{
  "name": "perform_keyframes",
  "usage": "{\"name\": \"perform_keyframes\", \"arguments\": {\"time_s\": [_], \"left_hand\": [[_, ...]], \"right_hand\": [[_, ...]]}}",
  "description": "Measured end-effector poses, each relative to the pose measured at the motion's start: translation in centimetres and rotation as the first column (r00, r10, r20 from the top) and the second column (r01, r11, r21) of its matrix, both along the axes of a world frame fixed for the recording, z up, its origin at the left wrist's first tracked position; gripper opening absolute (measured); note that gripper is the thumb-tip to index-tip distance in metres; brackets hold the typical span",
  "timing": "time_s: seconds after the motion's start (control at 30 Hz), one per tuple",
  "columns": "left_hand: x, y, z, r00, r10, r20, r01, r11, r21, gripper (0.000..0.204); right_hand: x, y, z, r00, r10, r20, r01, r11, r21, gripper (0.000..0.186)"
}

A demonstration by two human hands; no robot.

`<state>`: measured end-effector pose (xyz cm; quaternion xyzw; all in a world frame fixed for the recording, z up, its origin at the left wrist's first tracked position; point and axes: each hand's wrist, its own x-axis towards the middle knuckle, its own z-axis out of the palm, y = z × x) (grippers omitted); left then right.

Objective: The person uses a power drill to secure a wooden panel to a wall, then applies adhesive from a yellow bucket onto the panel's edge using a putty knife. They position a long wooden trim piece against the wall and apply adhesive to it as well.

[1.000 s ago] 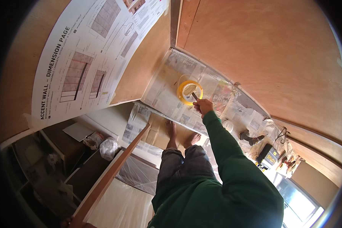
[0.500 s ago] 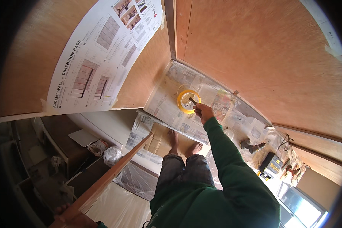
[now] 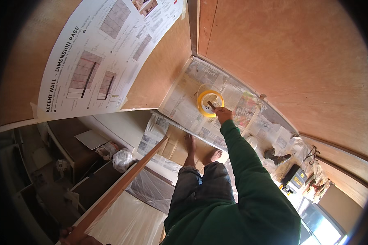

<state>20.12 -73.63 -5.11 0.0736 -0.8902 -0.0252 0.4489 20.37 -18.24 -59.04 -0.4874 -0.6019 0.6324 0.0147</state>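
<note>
My right hand reaches out and is closed around a short, flat, dark stick-like tool. The tool's far end is over or inside a round tub with a yellow rim and a thin wire handle; whether it touches the contents is too small to tell. At the lower left edge, my left hand is closed on the near end of a long reddish-brown wooden plank. That plank slants away toward my feet, its far end near the cardboard.
Newspaper covers the raised surface under the tub. A drill and a black-and-yellow case lie to the right. Plywood panels enclose the far side, with a printed drawing sheet on the left one. Plastic sheeting covers something below.
The whole view has shifted slightly. My right hand and the tool have moved a little relative to the tub, while my left hand still grips the plank.
</note>
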Motion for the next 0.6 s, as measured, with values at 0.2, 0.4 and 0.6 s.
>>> {"name": "perform_keyframes", "arguments": {"time_s": [0.2, 0.4, 0.6], "left_hand": [[-0.5, -1.0, -0.1, 0.994, -0.106, -0.035, 0.111, 0.976, 0.185, 0.037], [-1.5, -3.0, -0.1, 0.994, 0.099, 0.04, -0.1, 0.995, 0.004, 0.035], [-2.6, -4.5, -1.2, 0.996, -0.023, -0.088, 0.066, 0.845, 0.531, 0.044]], "right_hand": [[0.6, -0.7, 4.2, 0.979, 0.183, 0.085, -0.2, 0.828, 0.523, 0.012], [0.9, -1.0, 8.4, 0.884, 0.379, 0.273, -0.444, 0.498, 0.745, 0.01], [2.0, 0.1, 15.7, 0.884, 0.468, 0.002, -0.195, 0.365, 0.91, 0.016]]}}
